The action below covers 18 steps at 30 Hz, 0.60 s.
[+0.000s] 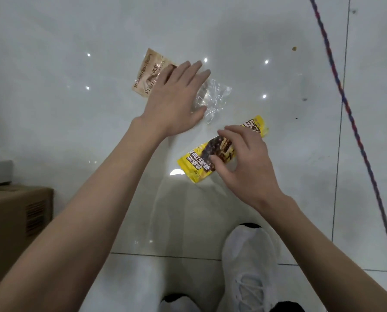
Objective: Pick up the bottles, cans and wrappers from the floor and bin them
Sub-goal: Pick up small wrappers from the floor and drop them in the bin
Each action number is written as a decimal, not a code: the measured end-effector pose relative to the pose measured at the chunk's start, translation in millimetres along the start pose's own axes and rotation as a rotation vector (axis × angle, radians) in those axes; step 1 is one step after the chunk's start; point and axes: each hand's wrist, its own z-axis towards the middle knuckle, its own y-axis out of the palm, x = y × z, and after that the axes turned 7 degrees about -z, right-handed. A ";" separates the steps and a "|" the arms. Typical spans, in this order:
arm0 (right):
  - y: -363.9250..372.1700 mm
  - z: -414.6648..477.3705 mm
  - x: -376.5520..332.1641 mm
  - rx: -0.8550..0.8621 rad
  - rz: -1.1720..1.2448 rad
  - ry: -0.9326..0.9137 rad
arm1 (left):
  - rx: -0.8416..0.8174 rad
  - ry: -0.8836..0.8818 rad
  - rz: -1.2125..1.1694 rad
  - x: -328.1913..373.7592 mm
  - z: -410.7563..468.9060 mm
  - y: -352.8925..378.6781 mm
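A cardboard box (19,212) stands well to the left of the left hand (176,97). That hand is spread flat with straight fingers and grips nothing. Its fingertips lie over the beige wrapper (151,73) on the floor (75,120), and a crumpled clear wrapper (214,97) lies just to its right. Nearer the person, the right hand (244,163) curls its fingers and thumb round the middle of the yellow wrapper (194,167). A white shoe (248,262) is below that hand, and a red-and-blue rope (354,129) runs to its right.
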 end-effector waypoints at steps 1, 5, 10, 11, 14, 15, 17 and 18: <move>3.5 1.1 2.0 -0.011 -0.017 -0.022 | -0.008 -0.005 0.016 -2.0 0.5 3.5; 16.3 3.3 10.6 -0.038 -0.084 -0.063 | 0.058 -0.044 0.095 -5.6 -4.2 9.0; 25.9 3.9 16.4 -0.010 -0.174 -0.070 | 0.080 -0.144 0.154 -5.5 -7.3 10.9; 27.5 3.2 16.3 -0.001 -0.197 -0.071 | 0.081 -0.164 0.159 -5.2 -8.7 12.6; 30.5 0.6 15.5 0.016 -0.249 -0.063 | 0.098 -0.204 0.158 -4.7 -13.3 16.8; 31.0 0.3 15.3 0.023 -0.255 -0.057 | 0.110 -0.213 0.148 -4.6 -14.8 17.2; 31.2 0.0 14.9 0.038 -0.259 -0.050 | 0.118 -0.229 0.136 -4.2 -17.7 17.8; 30.9 0.3 14.9 0.049 -0.260 -0.048 | 0.120 -0.236 0.135 -4.0 -19.0 17.8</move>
